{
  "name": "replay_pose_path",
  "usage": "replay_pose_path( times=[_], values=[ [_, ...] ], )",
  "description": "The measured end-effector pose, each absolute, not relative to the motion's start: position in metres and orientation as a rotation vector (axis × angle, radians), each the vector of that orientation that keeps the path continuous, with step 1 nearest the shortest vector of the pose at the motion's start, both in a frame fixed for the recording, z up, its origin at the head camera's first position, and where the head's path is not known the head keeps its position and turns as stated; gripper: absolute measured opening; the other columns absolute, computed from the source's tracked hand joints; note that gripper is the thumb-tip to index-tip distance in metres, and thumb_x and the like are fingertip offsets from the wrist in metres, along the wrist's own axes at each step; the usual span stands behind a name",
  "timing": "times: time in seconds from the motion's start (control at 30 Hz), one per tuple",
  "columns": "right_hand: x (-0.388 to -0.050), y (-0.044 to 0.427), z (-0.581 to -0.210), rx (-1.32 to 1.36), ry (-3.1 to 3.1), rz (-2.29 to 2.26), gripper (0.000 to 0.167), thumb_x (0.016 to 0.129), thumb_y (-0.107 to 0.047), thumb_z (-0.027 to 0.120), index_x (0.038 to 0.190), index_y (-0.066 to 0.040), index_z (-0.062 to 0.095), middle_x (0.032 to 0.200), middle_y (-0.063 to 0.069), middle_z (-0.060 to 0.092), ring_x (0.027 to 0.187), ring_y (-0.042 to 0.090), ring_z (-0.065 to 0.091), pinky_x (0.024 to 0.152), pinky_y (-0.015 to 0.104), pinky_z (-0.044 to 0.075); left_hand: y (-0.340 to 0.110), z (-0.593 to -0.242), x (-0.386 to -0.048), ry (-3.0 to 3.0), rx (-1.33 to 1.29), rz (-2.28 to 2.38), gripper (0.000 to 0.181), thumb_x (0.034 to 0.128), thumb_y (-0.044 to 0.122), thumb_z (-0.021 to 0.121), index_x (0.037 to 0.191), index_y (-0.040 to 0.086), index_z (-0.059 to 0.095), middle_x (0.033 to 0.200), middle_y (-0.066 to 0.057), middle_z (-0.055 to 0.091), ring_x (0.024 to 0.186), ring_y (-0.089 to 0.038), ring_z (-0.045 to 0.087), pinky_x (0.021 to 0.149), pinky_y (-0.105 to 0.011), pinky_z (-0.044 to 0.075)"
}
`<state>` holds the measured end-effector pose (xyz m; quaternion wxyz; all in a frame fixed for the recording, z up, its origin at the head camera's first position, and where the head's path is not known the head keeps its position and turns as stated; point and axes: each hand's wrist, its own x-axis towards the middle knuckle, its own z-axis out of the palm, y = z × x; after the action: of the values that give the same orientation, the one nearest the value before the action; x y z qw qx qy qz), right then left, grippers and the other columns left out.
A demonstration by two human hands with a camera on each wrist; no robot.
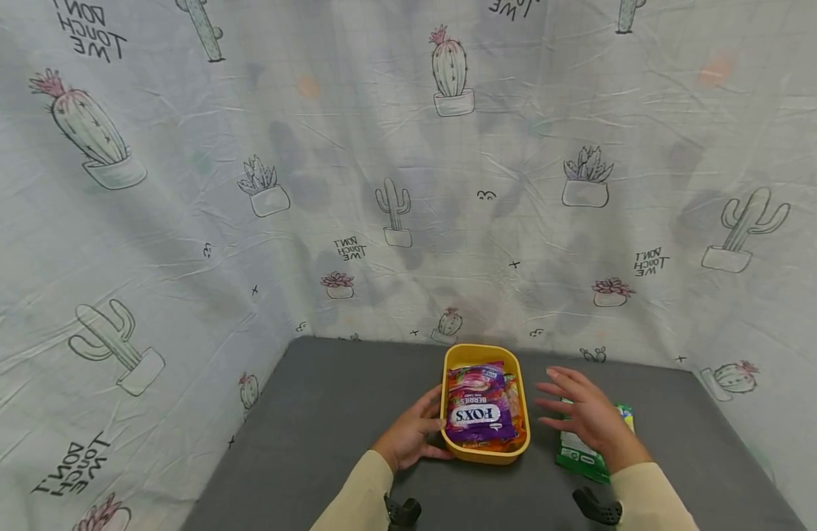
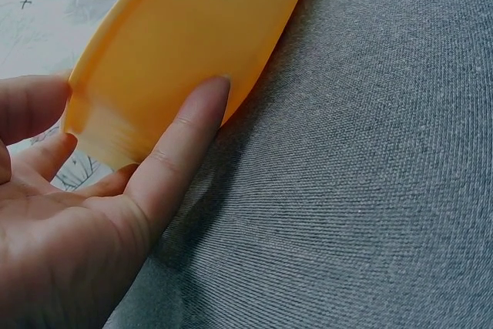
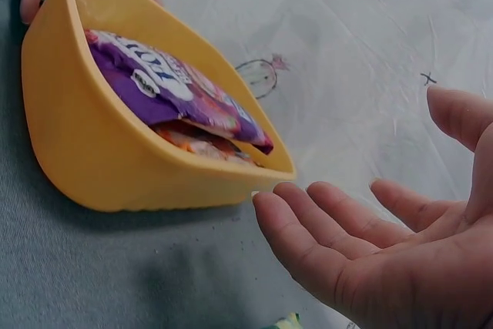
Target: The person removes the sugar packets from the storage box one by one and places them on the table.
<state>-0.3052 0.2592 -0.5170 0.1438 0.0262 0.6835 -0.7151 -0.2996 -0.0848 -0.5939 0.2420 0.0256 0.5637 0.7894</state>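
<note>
- From where I stand, the yellow container (image 1: 483, 456) sits on the grey table (image 1: 329, 413), roughly between the person's two hands, its open top facing up.
- The left hand (image 1: 411, 431) grips the container at its left near corner, the thumb laid against the near wall and the fingers reaching round the left side.
- The right hand (image 1: 584, 413) is held in the air to the right of the container, its fingers spread and holding nothing; it is near the container's wall but apart from it.
- Inside the container lies a purple packet (image 1: 478, 402) marked FOX'S and BERRIES, the lettering upside down from the person's side.
- Under it an orange packet (image 1: 495, 445) shows along the near and right edges.
- A green packet (image 1: 581, 459) lies on the table to the container's right, partly hidden beneath the right hand and forearm.
- Both arms wear cream sleeves (image 1: 358, 483), with a black device (image 1: 403, 512) at each wrist.
- Behind the table hangs a pale sheet (image 1: 388, 110) printed with potted cacti.
</note>
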Motion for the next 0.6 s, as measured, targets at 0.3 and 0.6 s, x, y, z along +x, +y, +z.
replay_pose_path(
  times=[0.3,0.6],
  values=[
    [-0.307,0.239,-0.513,0.066,2.002,-2.037,0.077,0.115,-0.044,0.054,0.169,0.0,0.021,0.162,0.039,0.037,0.139,0.057,0.051,0.099,0.065,0.055,-0.085,-0.593,-0.297,1.543,0.077,2.165,0.073,0.1087,0.001,0.058,0.174,0.019,0.03,0.172,-0.023,0.03,0.132,-0.047,0.058,0.088,-0.075,0.055],
    [-0.308,0.226,-0.512,0.065,1.98,-2.037,0.078,0.114,-0.044,0.059,0.167,0.001,0.025,0.16,0.039,0.041,0.134,0.055,0.057,0.096,0.066,0.057,-0.086,-0.593,-0.297,1.522,0.086,2.165,0.073,0.1091,0.001,0.057,0.174,0.018,0.029,0.172,-0.023,0.031,0.132,-0.046,0.058,0.089,-0.074,0.055]
  ],
)
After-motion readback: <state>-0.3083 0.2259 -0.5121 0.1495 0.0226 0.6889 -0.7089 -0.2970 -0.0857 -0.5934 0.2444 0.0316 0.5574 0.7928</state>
